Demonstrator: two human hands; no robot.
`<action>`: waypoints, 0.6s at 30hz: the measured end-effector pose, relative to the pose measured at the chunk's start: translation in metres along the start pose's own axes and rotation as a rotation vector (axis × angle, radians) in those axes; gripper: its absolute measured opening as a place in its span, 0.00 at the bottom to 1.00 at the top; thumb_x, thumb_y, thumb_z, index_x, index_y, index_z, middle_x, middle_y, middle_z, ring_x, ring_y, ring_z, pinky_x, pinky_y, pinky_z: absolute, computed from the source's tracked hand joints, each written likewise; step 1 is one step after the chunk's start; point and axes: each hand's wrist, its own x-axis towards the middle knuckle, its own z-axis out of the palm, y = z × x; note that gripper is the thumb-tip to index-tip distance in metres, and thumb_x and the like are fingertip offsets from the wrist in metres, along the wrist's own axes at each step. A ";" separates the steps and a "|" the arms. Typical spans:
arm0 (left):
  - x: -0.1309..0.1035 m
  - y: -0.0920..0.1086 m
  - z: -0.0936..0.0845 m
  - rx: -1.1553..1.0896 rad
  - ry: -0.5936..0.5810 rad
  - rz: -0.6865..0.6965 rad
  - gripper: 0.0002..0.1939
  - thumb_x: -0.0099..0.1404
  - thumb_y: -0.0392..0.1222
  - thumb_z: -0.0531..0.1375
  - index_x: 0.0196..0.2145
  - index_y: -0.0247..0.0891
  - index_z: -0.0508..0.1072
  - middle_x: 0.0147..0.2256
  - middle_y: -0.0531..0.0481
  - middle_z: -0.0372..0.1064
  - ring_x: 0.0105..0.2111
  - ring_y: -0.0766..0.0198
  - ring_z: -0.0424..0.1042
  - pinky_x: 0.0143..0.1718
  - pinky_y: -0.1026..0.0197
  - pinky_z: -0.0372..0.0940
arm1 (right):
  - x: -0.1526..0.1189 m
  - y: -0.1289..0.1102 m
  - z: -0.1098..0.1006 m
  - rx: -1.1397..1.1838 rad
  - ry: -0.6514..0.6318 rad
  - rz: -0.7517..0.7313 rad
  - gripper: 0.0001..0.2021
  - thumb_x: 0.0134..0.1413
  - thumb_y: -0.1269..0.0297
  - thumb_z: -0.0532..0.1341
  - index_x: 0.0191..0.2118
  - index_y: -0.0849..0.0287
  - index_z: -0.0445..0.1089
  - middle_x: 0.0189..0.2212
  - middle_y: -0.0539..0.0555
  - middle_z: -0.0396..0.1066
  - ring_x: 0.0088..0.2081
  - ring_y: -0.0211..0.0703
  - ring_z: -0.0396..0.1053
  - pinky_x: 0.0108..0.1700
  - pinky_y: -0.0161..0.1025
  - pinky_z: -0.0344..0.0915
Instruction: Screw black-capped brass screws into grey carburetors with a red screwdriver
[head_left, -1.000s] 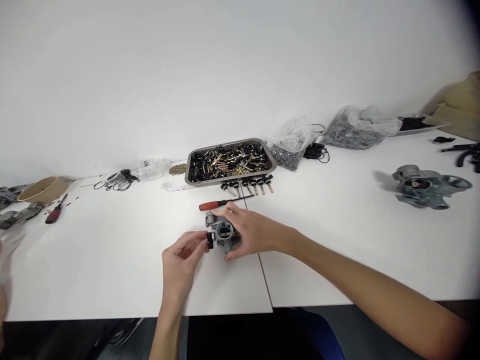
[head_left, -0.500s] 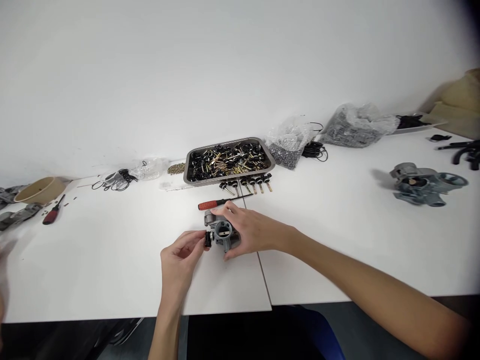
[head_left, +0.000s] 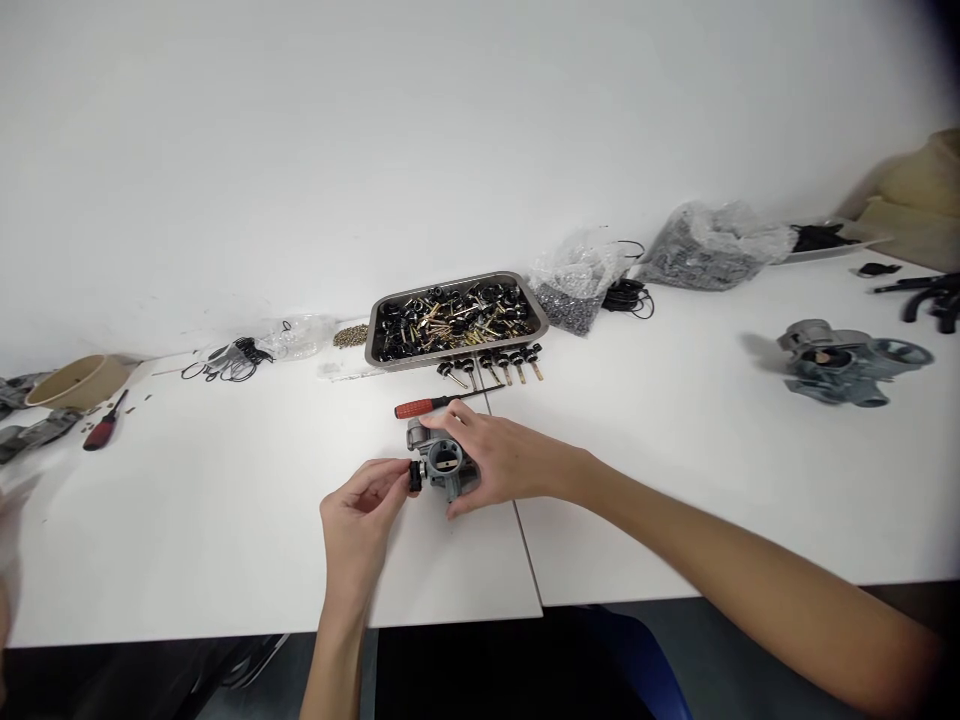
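Note:
A grey metal carburetor [head_left: 448, 458] rests on the white table near its front middle, its round bore turned up toward me. My right hand [head_left: 495, 460] is wrapped round its right side, thumb at the near edge and fingers at the far edge. On the carburetor's left side sits a black knob [head_left: 415, 476], pinched between the thumb and fingertips of my left hand [head_left: 364, 505]. A red-handled screwdriver [head_left: 417, 408] lies just beyond the carburetor. Several black-headed brass plungers [head_left: 517, 366] are lined up behind it.
A metal tray [head_left: 373, 352] holds many more black and brass parts. Clear bags of small parts [head_left: 574, 300] stand along the wall. More carburetor bodies [head_left: 840, 362] sit at right. A beige bowl [head_left: 82, 382] and a second screwdriver [head_left: 103, 428] are at left, near another person's hand [head_left: 7, 510].
Both hands keep their holds on the carburetor and the knob, almost unmoved. The view has shifted very slightly.

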 end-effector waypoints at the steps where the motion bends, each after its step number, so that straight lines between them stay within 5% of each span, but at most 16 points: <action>1: 0.000 0.000 0.000 -0.007 -0.004 0.000 0.07 0.57 0.42 0.68 0.34 0.39 0.80 0.34 0.48 0.75 0.29 0.66 0.73 0.33 0.65 0.69 | 0.000 0.000 0.000 -0.001 -0.001 0.000 0.49 0.47 0.39 0.66 0.68 0.54 0.45 0.54 0.60 0.58 0.42 0.47 0.68 0.41 0.44 0.69; 11: 0.002 0.010 -0.009 0.056 0.003 -0.052 0.12 0.55 0.44 0.69 0.36 0.37 0.80 0.27 0.47 0.76 0.29 0.63 0.74 0.35 0.62 0.71 | 0.000 -0.001 -0.006 -0.026 0.000 -0.034 0.48 0.48 0.39 0.66 0.67 0.55 0.47 0.54 0.60 0.59 0.45 0.49 0.67 0.47 0.47 0.67; 14: 0.026 0.024 -0.021 0.129 -0.004 0.012 0.13 0.55 0.47 0.69 0.35 0.36 0.80 0.30 0.45 0.76 0.29 0.61 0.74 0.35 0.60 0.71 | 0.000 0.002 -0.011 0.019 0.016 -0.050 0.42 0.53 0.37 0.61 0.66 0.55 0.50 0.52 0.59 0.61 0.45 0.49 0.67 0.46 0.46 0.66; 18: 0.088 0.036 -0.026 0.365 -0.149 0.109 0.13 0.57 0.49 0.66 0.35 0.37 0.80 0.34 0.43 0.76 0.31 0.59 0.73 0.33 0.59 0.69 | 0.002 0.008 -0.012 0.033 0.092 -0.066 0.35 0.58 0.38 0.58 0.62 0.56 0.55 0.50 0.59 0.63 0.42 0.46 0.66 0.42 0.43 0.66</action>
